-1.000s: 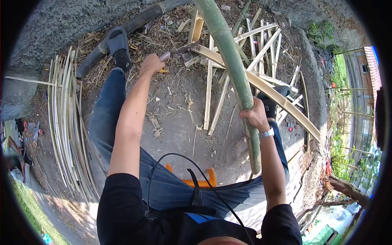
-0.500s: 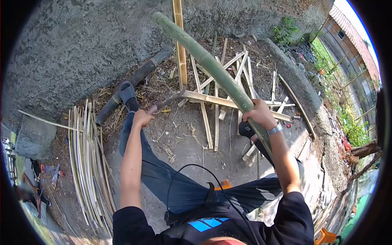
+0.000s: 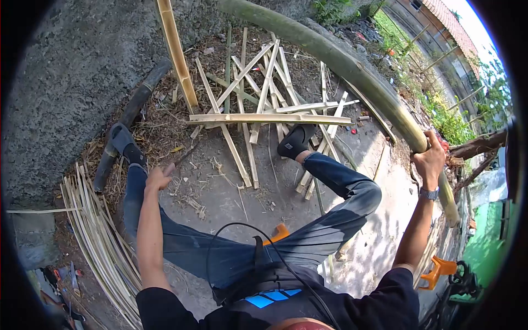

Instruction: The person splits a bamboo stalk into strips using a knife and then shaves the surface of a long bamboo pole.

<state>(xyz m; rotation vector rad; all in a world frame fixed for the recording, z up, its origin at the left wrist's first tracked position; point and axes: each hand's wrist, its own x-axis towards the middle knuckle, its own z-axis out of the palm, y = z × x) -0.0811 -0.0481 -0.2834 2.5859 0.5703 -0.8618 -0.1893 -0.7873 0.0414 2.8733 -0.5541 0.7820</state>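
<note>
My right hand (image 3: 430, 157), out at the right, is wrapped round a long green bamboo pole (image 3: 341, 52). The pole slants from the top middle down past my wrist. Lower left, my left hand (image 3: 158, 179) grips the wooden handle of a machete (image 3: 175, 164). Its dark blade points up and right, low over the ground, and is hard to make out. Beyond it, a split bamboo piece (image 3: 269, 118) lies across a loose heap of pale bamboo strips (image 3: 237, 148). Another split length (image 3: 177, 55) stands upright near the wall.
A dark log (image 3: 129, 121) lies by the wall (image 3: 66, 93) under my left foot. Many thin bamboo slats (image 3: 99, 236) are stacked at the left. An orange-handled tool (image 3: 440, 270) lies at the lower right, and another orange handle (image 3: 276, 234) shows between my legs.
My right hand has carried the bamboo pole to the right, away from the heap. My left hand with the machete has shifted left and lower, and my right foot is now beside the strips.
</note>
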